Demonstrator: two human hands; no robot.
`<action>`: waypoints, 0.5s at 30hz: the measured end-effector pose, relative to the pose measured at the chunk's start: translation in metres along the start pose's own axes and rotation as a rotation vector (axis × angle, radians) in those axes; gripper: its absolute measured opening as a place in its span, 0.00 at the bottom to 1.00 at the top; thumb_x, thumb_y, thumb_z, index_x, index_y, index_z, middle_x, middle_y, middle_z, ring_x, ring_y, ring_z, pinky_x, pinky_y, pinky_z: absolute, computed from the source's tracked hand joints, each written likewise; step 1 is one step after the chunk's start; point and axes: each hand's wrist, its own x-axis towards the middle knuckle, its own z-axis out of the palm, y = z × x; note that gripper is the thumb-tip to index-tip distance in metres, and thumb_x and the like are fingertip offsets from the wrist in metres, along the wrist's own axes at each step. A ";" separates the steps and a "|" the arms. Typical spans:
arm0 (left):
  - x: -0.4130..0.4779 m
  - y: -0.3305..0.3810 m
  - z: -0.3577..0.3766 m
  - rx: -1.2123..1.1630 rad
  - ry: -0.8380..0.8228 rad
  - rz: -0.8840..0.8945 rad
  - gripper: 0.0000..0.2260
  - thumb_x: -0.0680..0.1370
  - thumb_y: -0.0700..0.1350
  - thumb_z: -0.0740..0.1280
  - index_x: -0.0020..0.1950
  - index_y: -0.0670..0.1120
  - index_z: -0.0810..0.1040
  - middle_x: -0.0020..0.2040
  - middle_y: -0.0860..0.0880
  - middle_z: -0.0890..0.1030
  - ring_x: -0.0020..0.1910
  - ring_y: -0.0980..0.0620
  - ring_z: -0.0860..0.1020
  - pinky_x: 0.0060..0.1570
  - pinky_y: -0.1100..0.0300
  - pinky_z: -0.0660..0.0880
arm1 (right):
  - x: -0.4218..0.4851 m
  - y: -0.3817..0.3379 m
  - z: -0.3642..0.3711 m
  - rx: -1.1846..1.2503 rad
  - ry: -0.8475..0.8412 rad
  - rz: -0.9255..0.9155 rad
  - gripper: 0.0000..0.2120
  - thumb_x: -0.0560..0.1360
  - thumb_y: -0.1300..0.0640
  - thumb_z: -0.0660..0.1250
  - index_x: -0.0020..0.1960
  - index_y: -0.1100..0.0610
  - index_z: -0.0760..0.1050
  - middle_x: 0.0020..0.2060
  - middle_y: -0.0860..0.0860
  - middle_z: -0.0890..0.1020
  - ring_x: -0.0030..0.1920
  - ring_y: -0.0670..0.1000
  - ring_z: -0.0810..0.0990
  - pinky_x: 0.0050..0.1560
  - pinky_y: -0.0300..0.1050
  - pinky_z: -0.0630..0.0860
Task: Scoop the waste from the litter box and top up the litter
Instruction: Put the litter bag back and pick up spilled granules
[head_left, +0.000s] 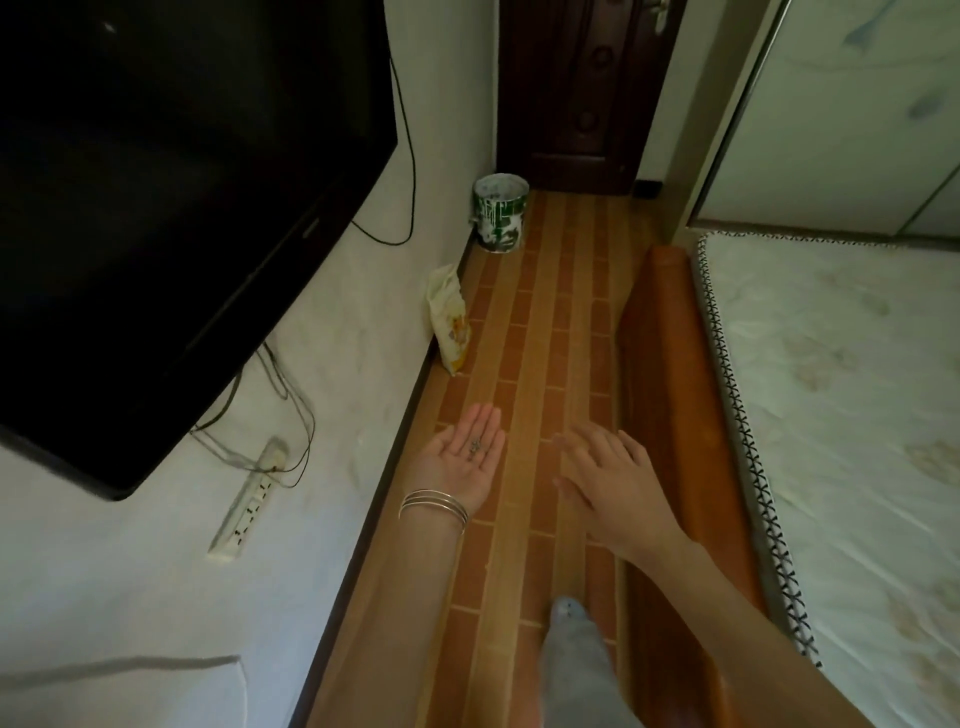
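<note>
Brick-pattern floor (524, 322), a narrow strip between white wall and wooden bed edge (670, 364). Left hand (467, 457) palm up, fingers straight, a few dark specks (474, 447) on the palm; three bangles (434, 503) on the wrist. Right hand (608, 483) just beside it, palm down, fingers spread, holding nothing. Ahead of the left hand, well apart: one pale bag (449, 325) leaning at the wall's foot. Farther on: one green-white bucket (500, 213), then a dark door (576, 88).
</note>
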 end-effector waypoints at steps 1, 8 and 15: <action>0.015 0.000 0.011 -0.001 -0.003 0.000 0.16 0.82 0.41 0.51 0.57 0.35 0.75 0.51 0.39 0.81 0.55 0.43 0.76 0.59 0.51 0.70 | 0.014 0.012 0.001 -0.008 -0.016 0.000 0.20 0.77 0.46 0.54 0.66 0.51 0.68 0.64 0.51 0.73 0.67 0.53 0.69 0.65 0.54 0.64; 0.112 -0.003 0.096 -0.052 -0.005 0.039 0.15 0.82 0.41 0.52 0.57 0.35 0.75 0.54 0.38 0.80 0.56 0.43 0.77 0.63 0.51 0.69 | 0.122 0.104 -0.014 -0.020 -0.051 -0.021 0.24 0.77 0.46 0.50 0.70 0.53 0.65 0.67 0.53 0.70 0.70 0.54 0.65 0.68 0.56 0.60; 0.199 -0.011 0.171 -0.072 -0.005 0.058 0.14 0.81 0.40 0.53 0.55 0.35 0.76 0.49 0.38 0.83 0.54 0.43 0.78 0.54 0.51 0.73 | 0.218 0.186 -0.032 -0.021 -0.015 -0.070 0.22 0.77 0.49 0.57 0.70 0.53 0.65 0.67 0.52 0.69 0.70 0.53 0.64 0.69 0.55 0.59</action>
